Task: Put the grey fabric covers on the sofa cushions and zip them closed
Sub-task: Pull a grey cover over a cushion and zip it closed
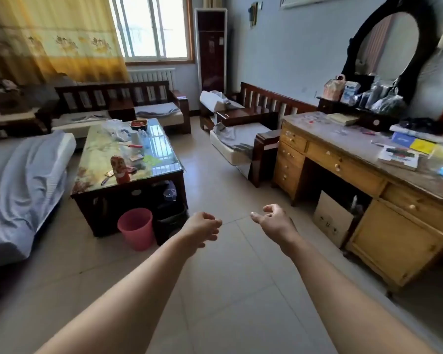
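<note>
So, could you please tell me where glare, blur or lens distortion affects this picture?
Head view: the window is blown out; its light glares off the glass-topped coffee table; wide-angle distortion bends the desk and mirror at the right edge; the far sofa looks soft; both hands are fairly sharp.

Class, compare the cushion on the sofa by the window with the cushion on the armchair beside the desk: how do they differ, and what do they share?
The window sofa cushion lies flat within its frame; the armchair cushion juts out past the front of its seat. The grey cover on the first lies flattish; the grey cover on the second is bunched. Both cushions still show bare white foam, and neither hand, left or right, holds anything.
</note>
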Motion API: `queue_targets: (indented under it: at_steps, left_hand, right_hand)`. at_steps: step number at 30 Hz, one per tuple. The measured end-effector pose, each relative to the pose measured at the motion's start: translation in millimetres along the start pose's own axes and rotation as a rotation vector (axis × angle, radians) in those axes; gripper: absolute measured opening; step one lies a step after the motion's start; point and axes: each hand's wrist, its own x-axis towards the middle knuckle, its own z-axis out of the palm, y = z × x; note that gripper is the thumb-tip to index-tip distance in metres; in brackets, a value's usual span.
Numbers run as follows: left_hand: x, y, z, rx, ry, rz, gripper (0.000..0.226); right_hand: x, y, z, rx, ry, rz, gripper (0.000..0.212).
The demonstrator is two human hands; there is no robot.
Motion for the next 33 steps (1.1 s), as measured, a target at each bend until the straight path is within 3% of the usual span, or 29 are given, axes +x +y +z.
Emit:
queue_targets:
  at_steps: [8,10,16,23,33]
  left_hand:
    - [141,96,16,0.031,-0.024,0.02,0.007]
    - [183,113,11,0.03,-0.024,0.008,0.02]
    - [328,158,-20,0.011,-0.021,0.025,0.025]
    - [523,217,-65,0.047,-0.011,0.042,0.01]
    - [784,292,-81,0.109,-0.056,-0.009,0.018]
  right_hand:
    - [165,-21,-41,0.028,0.033,0.031,0.057]
    - [208,-31,-41,0.021,0.023,0.034,0.059]
    - [352,-74,-19,-0.025,0.027,0.014,0.061]
    - [538,-127,8,-0.079,0.031,0.064,0.06]
    - [806,-154,32,-0.1,0.025,0.151,0.061]
